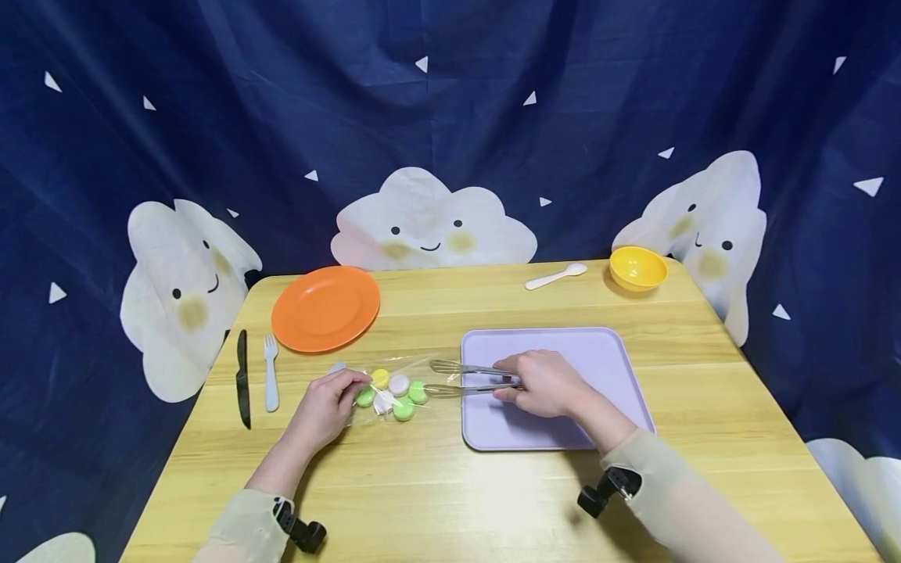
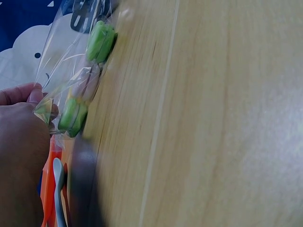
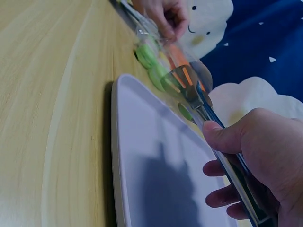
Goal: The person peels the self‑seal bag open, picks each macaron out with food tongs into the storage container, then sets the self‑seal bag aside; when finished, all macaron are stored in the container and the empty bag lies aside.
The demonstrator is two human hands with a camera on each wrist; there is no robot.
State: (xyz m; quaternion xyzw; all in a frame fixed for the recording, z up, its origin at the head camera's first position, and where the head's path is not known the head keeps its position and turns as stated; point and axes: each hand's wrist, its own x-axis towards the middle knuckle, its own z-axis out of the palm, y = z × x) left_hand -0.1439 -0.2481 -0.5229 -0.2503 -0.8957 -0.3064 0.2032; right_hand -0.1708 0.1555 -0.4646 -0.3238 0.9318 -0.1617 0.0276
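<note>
My left hand (image 1: 325, 407) pinches the edge of a clear plastic bag (image 2: 68, 52) lying on the wooden table. Inside it are several macarons: a yellow one (image 1: 380, 379), a pale lilac one (image 1: 398, 385) and green ones (image 1: 403, 409). My right hand (image 1: 545, 383) holds metal tongs (image 1: 486, 389) over the lilac tray (image 1: 486, 434). The slotted tong heads point left, apart, at the bag's right end beside a green macaron (image 1: 418, 392). In the right wrist view the thumb and fingers lie on the arms of the tongs (image 3: 227, 172). Whether the tongs touch a macaron is unclear.
An orange plate (image 1: 326, 309) stands at the back left, with a light blue fork (image 1: 271, 374) and a black knife (image 1: 242, 379) nearby. A white spoon (image 1: 556, 277) and a yellow bowl (image 1: 637, 269) are at the back right. A patterned curtain (image 1: 479, 117) hangs behind the table.
</note>
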